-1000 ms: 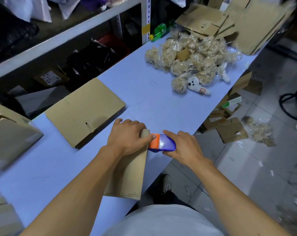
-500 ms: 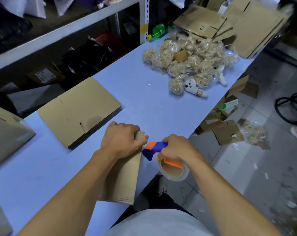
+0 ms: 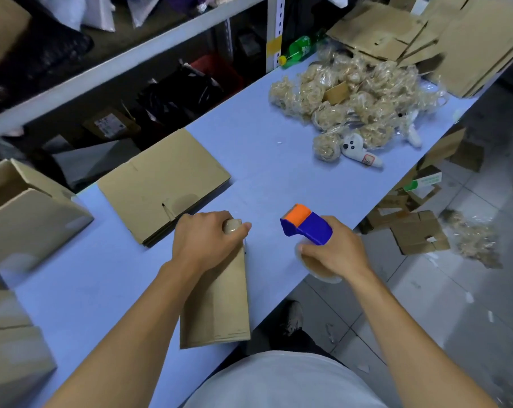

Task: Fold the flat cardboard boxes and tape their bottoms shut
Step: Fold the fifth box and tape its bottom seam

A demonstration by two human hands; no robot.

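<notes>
- Your left hand (image 3: 206, 241) is curled over the far end of the folded cardboard box (image 3: 217, 301); the thumb and fingers grip that end and press it against the blue table (image 3: 258, 154).
- The folded cardboard box lies flat, lengthwise toward you. Its near end sits at the table's front edge, just in front of your torso.
- Your right hand (image 3: 336, 254) grips the tape dispenser (image 3: 306, 228), fingers wrapped round its blue body. The orange part points away from you and to the left.
- The tape roll (image 3: 320, 267) hangs under your right hand, partly hidden by the fingers, over the table's front edge.
- The tape dispenser is near the box's far end but apart from it; bare table shows between your two hands.
- A stack of flat boxes (image 3: 161, 184) lies on the table just beyond your left hand, its near corner close to your knuckles.
- An assembled box (image 3: 28, 213) lies tipped on its side at the table's left end. More cardboard sits below it at the left edge of the view, blurred.
- A pile of bagged plush items (image 3: 355, 101) occupies the far right of the table, with a white plush toy (image 3: 359, 151) at its near edge.
- More flat cardboard (image 3: 443, 33) lies beyond that pile.
- A green bottle (image 3: 298, 50) lies beside the white shelf post (image 3: 274, 30).
- Cardboard scraps (image 3: 417, 234) lie on the tiled floor to the right of the table.
</notes>
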